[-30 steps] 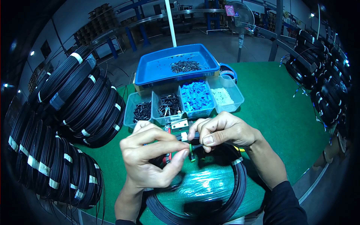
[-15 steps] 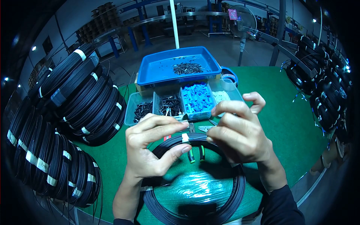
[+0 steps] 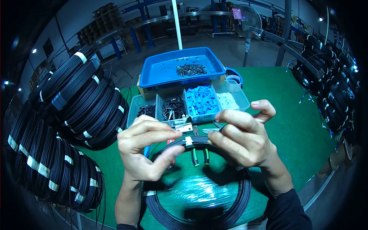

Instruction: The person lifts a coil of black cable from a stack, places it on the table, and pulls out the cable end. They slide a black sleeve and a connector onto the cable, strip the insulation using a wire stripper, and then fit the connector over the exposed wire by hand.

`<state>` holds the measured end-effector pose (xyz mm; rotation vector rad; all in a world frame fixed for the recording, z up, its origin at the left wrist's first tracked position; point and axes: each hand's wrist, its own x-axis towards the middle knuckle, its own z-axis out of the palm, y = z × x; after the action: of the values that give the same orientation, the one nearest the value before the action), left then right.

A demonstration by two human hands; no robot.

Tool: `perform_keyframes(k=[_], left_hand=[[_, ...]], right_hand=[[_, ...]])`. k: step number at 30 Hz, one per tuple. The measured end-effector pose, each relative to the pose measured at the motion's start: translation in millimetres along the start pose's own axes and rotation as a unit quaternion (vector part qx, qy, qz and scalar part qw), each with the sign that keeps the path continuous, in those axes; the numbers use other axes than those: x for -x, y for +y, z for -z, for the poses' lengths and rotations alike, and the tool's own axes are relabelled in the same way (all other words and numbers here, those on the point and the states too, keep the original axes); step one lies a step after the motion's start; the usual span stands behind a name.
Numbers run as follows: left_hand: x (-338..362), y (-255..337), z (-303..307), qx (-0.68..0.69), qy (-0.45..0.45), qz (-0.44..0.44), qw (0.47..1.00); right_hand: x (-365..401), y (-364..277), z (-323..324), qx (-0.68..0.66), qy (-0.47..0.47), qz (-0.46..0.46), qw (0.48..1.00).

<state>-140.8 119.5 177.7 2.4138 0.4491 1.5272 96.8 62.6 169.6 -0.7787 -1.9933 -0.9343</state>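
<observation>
A coil of black cable [image 3: 245,191], bound with white tape, lies on the green mat. Over its upper left part is my left hand [image 3: 147,147], thumb and fingers apart with nothing between them. Above the coil's upper right side, my right hand [image 3: 245,138] has its fingers curled together; whatever they hold is too small to make out. Pliers with green and black handles [image 3: 201,157] lie between my hands, partly over the coil. Just behind is a divided clear box [image 3: 132,115] with black parts, blue connectors [image 3: 200,99] and white pieces [image 3: 227,100].
A blue tray [image 3: 153,80] holding small dark pieces stands behind the box. Large stacks of black cable coils [image 3: 92,103] fill the left side, and more coils [image 3: 329,84] hang at the right. A fan [image 3: 247,23] stands farther back.
My left hand has moved left, away from my right hand, uncovering a small metal block behind the coil. My right hand has shifted only slightly.
</observation>
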Motion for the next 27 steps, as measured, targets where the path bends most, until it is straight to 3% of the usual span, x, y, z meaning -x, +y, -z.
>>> perform_keyframes(k=[7,12,17,23,27], left_hand=[[4.4,0.5,-6.8,-0.009,-0.011,-0.007,1.0],[6.1,-7.7,5.7,0.083,0.04,0.051,0.994],[1.8,3.9,-2.1,0.103,-0.011,0.083,0.991],[3.5,-1.7,3.0,0.067,-0.028,0.045,0.996],[5.3,-4.7,12.8,0.099,0.018,0.081,0.992]], right_hand=[[5.2,-11.5,-8.9,0.016,0.028,0.031,0.999],[8.2,-3.9,-17.9,0.042,0.093,0.025,0.994],[13.8,-6.1,-26.2,0.071,0.129,0.042,0.988],[19.3,-7.3,-35.6,0.088,0.154,0.05,0.983],[21.6,-3.1,-33.5,0.098,0.15,0.031,0.983]])
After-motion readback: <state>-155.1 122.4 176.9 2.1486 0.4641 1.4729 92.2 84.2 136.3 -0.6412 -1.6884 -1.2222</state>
